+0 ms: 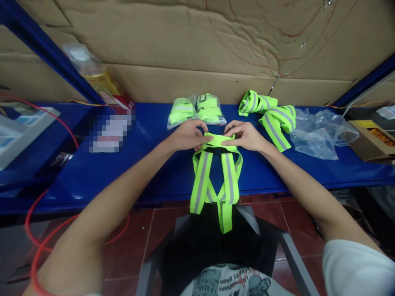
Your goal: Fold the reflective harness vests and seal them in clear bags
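Left hand point(189, 135) and right hand point(247, 136) pinch a neon-yellow, grey-striped fabric harness point(217, 142), seemingly straightening it. Straps point(202, 181) below the fingers point(233, 142) likely need gathering next.

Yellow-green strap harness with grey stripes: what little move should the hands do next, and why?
Perhaps fold the loose grey-striped straps up onto the blue table: they dangle past its edge, while the left hand and right hand pinch the yellow-green top band.

This looks like a small workshop or packing station: a blue workbench point(92, 172), a cardboard backing point(173, 41) (thin red wires point(291, 35) run across it), a red hose point(34, 267), loose plastic bags point(321, 137) and bagged neon bundles point(182, 110).
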`<state>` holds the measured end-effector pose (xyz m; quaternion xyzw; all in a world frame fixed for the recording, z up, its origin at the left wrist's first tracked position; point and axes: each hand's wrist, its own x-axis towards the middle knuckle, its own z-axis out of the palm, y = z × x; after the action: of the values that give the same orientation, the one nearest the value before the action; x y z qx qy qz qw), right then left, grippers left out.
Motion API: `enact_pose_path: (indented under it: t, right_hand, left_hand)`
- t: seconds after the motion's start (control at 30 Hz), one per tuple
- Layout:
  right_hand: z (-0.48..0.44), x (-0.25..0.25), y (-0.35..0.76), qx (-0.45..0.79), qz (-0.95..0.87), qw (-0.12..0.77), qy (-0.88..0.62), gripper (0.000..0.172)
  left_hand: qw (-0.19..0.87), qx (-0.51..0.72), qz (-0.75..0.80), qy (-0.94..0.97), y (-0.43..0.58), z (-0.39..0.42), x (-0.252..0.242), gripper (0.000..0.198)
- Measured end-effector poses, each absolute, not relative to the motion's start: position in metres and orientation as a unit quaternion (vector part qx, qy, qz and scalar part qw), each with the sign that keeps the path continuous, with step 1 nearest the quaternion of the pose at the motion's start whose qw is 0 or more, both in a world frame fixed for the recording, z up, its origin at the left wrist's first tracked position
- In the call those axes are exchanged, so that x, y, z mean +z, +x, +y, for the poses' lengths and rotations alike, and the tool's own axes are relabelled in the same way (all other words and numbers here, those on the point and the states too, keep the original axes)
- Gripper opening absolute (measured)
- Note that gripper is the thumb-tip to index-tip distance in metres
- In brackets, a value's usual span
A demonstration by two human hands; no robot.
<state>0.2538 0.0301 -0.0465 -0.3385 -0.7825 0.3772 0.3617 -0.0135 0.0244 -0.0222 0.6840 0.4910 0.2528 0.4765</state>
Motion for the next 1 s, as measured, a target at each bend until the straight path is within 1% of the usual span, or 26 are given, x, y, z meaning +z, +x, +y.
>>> enact_pose_path:
  t: [0.07, 0.2, 0.3, 0.37, 0.47, 0.57, 0.63, 0.73, 0.8, 0.87, 1.0]
  right_hand:
    - [0.030, -0.048, 0.254, 0.381, -0.781, 0.360, -0.340, 0.043]
    - [0.029, -0.047, 0.253, 0.367, -0.786, 0.352, -0.351, 0.050]
    - [0.025, -0.041, 0.252, 0.318, -0.826, 0.316, -0.343, 0.063]
    - [0.021, -0.036, 0.250, 0.288, -0.852, 0.284, -0.333, 0.067]
    - [0.017, -0.033, 0.247, 0.245, -0.870, 0.245, -0.352, 0.054]
    - [0.017, -0.035, 0.245, 0.208, -0.879, 0.220, -0.369, 0.040]
    - [0.020, -0.036, 0.246, 0.182, -0.884, 0.217, -0.372, 0.037]
    - [0.023, -0.037, 0.249, 0.121, -0.889, 0.209, -0.389, 0.040]
    - [0.024, -0.036, 0.250, 0.091, -0.889, 0.203, -0.401, 0.044]
    - [0.023, -0.034, 0.250, 0.084, -0.889, 0.201, -0.403, 0.046]
    - [0.020, -0.032, 0.248, 0.108, -0.885, 0.181, -0.415, 0.041]
  left_hand:
    - [0.472, 0.245, 0.498, 0.685, -0.015, 0.026, -0.023, 0.021]
    - [0.471, 0.217, 0.488, 0.702, -0.018, 0.028, -0.025, 0.017]
    - [0.478, 0.225, 0.466, 0.710, -0.019, 0.030, -0.030, 0.019]
    - [0.469, 0.242, 0.454, 0.718, -0.019, 0.032, -0.033, 0.021]
    - [0.433, 0.258, 0.439, 0.744, -0.018, 0.033, -0.038, 0.022]
    - [0.354, 0.300, 0.408, 0.786, -0.015, 0.032, -0.042, 0.022]
    - [0.304, 0.337, 0.386, 0.803, -0.012, 0.030, -0.044, 0.022]
    - [0.262, 0.368, 0.370, 0.812, -0.008, 0.029, -0.049, 0.026]
    - [0.266, 0.373, 0.367, 0.809, -0.007, 0.030, -0.051, 0.030]
    - [0.299, 0.364, 0.371, 0.800, -0.008, 0.032, -0.052, 0.034]
    - [0.371, 0.355, 0.363, 0.778, -0.010, 0.033, -0.050, 0.036]
